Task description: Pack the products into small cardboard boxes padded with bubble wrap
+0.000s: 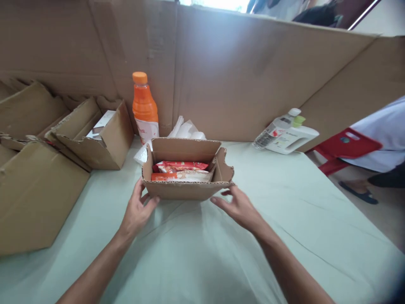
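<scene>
A small open cardboard box [186, 192] is in front of me at the middle of the table. Red and white snack packets [185, 166] stand inside it. My left hand [139, 209] grips the box's lower left corner, thumb at the front and fingers partly hidden behind the side. At the lower right corner, my right hand [238, 207] holds the box with its thumb towards the front and its fingertips partly hidden. Whether the box rests fully on the table or is slightly lifted, I cannot tell.
An orange bottle [144, 107] and crumpled white plastic [186, 130] are behind the box. Other cardboard boxes [41, 198] stand left. A clear bottle [274, 131] leans by a white jug [292, 140] at right. Cardboard walls [247, 76] edge the pale-green-covered table [284, 185]; a person sits beyond, near a red stool [351, 145].
</scene>
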A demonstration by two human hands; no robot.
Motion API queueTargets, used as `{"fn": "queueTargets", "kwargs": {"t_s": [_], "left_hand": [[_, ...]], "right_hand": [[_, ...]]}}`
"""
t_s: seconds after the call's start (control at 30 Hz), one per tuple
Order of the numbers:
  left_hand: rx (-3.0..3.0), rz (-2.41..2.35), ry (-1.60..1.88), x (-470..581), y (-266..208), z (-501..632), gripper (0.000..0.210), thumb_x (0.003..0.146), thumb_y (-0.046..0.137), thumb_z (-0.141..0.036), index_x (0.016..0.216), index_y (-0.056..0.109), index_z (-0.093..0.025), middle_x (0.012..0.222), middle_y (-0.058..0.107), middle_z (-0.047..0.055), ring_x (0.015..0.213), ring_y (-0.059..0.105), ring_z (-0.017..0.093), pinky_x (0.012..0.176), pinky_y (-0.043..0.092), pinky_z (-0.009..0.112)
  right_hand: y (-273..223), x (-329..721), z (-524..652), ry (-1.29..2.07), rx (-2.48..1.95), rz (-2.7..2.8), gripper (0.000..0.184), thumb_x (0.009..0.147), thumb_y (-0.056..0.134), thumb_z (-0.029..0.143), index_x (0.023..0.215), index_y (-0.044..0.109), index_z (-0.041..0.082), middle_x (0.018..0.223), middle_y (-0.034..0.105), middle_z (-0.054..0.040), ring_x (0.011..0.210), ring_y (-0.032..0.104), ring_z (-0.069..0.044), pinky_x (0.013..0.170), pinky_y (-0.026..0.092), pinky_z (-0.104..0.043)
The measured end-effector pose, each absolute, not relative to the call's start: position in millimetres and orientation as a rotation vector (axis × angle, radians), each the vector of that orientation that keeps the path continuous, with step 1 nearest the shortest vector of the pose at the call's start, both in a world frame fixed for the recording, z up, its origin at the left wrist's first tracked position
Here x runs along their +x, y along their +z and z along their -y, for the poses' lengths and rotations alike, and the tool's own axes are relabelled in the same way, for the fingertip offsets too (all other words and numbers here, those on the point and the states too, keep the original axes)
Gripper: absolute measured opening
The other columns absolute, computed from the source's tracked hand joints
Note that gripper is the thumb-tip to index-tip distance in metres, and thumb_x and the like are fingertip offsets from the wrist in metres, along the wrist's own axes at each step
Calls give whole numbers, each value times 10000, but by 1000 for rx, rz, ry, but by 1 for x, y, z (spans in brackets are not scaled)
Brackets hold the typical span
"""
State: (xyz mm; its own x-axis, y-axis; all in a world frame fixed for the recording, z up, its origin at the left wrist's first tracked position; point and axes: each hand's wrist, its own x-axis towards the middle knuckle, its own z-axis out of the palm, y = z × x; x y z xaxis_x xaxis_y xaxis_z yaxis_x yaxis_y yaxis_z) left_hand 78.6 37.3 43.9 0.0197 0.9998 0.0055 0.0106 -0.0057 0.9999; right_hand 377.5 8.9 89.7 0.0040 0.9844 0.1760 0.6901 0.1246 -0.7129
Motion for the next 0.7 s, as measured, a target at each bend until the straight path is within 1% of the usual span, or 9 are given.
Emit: {"fn": "queueTargets", "kwargs": {"t_s": [0.1, 0.17, 0.27, 0.3, 0.4, 0.5, 0.6, 0.67, 0.7], "left_hand": [[1133, -1108, 1265, 106, 48, -40, 602, 789, 733, -330, 1341, 524, -211, 1354, 590, 94, 1333, 498, 257, 1094, 429, 362], [1078, -1065, 1276, 123, 51, -26, 601, 780, 747, -334, 1329, 534, -209, 1347, 603, 97, 1309, 530, 260, 1098, 426, 364], [1061, -990, 1206, 135, 53, 15, 626, 789, 760, -350, 1358, 528, -236, 1423, 561, 107, 1348, 509, 270, 1118, 415, 373], [1056, -1000, 1189, 132, 53, 30, 610, 784, 770, -365, 1339, 549, -240, 1410, 572, 107, 1351, 506, 272, 1116, 420, 371], [1010, -1158, 1183, 99, 53, 62, 511, 719, 818, -455, 1134, 657, -204, 1173, 691, 113, 1222, 602, 293, 1044, 486, 381], [967, -1333, 1217, 55, 51, 73, 535, 607, 870, -534, 952, 675, -174, 984, 721, 106, 1035, 675, 296, 941, 543, 385], [932, -1422, 1200, 31, 47, 77, 611, 533, 891, -577, 929, 671, -167, 906, 719, 88, 947, 686, 275, 875, 561, 360], [916, -1452, 1181, 28, 44, 81, 634, 534, 884, -593, 960, 670, -176, 871, 716, 68, 931, 684, 259, 855, 562, 341], [914, -1465, 1187, 28, 42, 83, 632, 557, 874, -592, 993, 666, -184, 885, 718, 60, 952, 681, 253, 864, 558, 332]], "right_hand": [[72, 359, -9, 542, -1632, 1624, 279, 842, 600, 409, 957, 680, 167, 961, 748, -105, 821, 685, -241, 694, 576, -371], [75, 369, 13, 456, -1685, 1599, 268, 840, 609, 435, 863, 682, 178, 862, 747, -91, 764, 679, -249, 689, 568, -387], [83, 392, 69, 282, -1765, 1552, 278, 841, 640, 483, 842, 690, 210, 811, 752, -79, 738, 688, -271, 657, 566, -386], [84, 394, 87, 251, -1772, 1538, 271, 843, 648, 487, 855, 691, 221, 811, 753, -77, 741, 693, -275, 640, 567, -378], [79, 370, 121, 295, -1697, 1592, 240, 873, 631, 464, 927, 699, 240, 862, 747, -89, 802, 704, -289, 657, 583, -380], [65, 326, 124, 377, -1562, 1667, 308, 929, 557, 405, 1152, 670, 225, 1028, 732, -124, 944, 699, -304, 769, 591, -415], [53, 309, 122, 435, -1483, 1703, 409, 948, 543, 360, 1331, 568, 221, 1204, 689, -144, 1061, 679, -303, 823, 594, -418], [48, 318, 123, 488, -1454, 1763, 524, 932, 592, 374, 1425, 483, 232, 1344, 623, -149, 1199, 624, -311, 922, 573, -435], [47, 325, 123, 519, -1447, 1797, 619, 915, 626, 395, 1478, 421, 239, 1419, 569, -150, 1281, 571, -317, 991, 542, -454]]}}
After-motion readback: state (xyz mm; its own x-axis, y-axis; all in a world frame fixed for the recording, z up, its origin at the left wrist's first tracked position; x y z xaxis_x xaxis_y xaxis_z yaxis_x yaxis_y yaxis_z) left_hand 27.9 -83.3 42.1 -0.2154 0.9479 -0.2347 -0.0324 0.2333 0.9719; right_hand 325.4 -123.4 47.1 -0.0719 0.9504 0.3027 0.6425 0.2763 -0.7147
